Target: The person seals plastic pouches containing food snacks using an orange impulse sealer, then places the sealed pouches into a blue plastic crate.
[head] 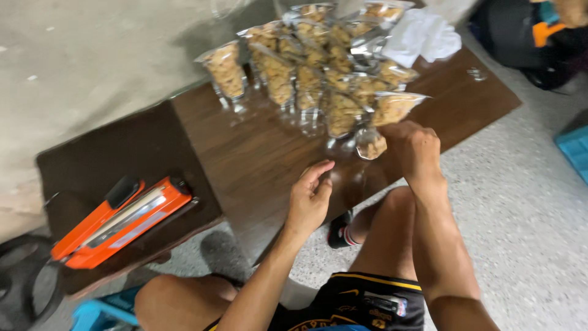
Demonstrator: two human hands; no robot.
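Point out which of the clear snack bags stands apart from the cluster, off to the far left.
The clear snack bag at the far left of the wooden table: it stands alone with a gap, while the others crowd together touching.

The whole frame is soft with motion blur. At the top centre, the farthest clear plastic pouches of brown snack pieces (318, 67) run past the upper edge, and their number cannot be told. The small clear pouch (371, 146) under the right hand (413, 150) is partly covered by its fingers (392, 132), so the grip cannot be made out. At the lower left, the orange heat sealer (119, 224) ends against a dark round object (24, 288) cut by the edge. Blue plastic shapes (104, 312) at the bottom left stay unidentifiable.
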